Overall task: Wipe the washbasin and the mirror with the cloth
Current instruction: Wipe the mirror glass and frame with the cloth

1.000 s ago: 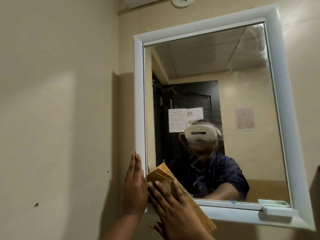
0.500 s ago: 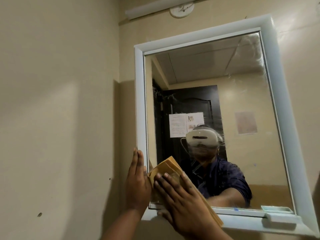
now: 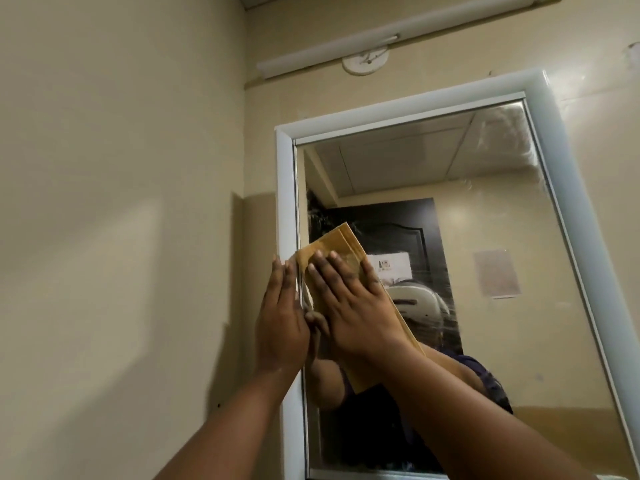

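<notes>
We press a folded tan cloth (image 3: 341, 261) flat against the mirror (image 3: 485, 271) near its left edge, our right hand (image 3: 353, 306) splayed open on it. Our left hand (image 3: 280, 320), fingers straight, rests on the smooth white frame (image 3: 285, 188), holding nothing. Firm overlapping strokes should clear the hazy smears.

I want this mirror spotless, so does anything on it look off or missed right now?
Yes. The mirror's upper right corner carries a hazy streaked patch, unlike the clearer glass below. The right hand presses the cloth flat near the left edge, far from that patch. No damage shows.
</notes>
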